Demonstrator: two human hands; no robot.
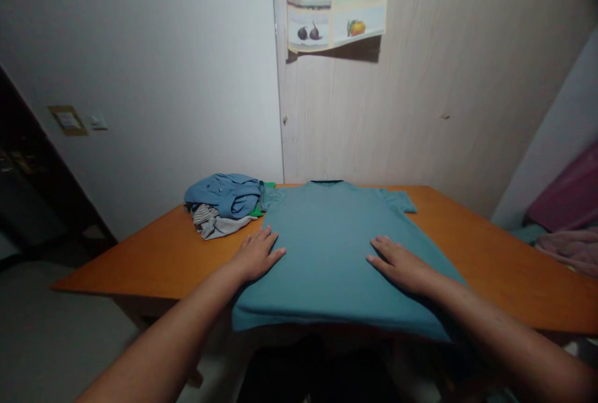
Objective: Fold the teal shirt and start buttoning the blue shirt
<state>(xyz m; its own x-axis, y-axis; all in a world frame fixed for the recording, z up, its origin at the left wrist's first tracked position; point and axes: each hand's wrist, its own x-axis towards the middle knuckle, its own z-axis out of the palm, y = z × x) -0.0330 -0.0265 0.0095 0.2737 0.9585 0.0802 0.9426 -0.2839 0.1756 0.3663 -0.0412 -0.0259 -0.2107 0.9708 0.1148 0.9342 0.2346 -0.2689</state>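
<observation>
A teal short-sleeved shirt [327, 253] lies spread out on the wooden table, its collar toward the wall and its hem hanging over the near edge. My left hand [256, 255] rests flat on the shirt's left side, fingers stretched out. On its right half, my right hand [397, 263] lies with extended fingers, also holding nothing. The shirt's left sleeve reaches the clothes pile, and the right sleeve lies out to the side on the tabletop.
A heap of clothes [224, 197], blue, striped, grey and green, sits at the table's back left. The orange-brown table [154, 260] stands against a wall with a fruit poster [336, 4]. Pink fabric [567, 194] is at far right.
</observation>
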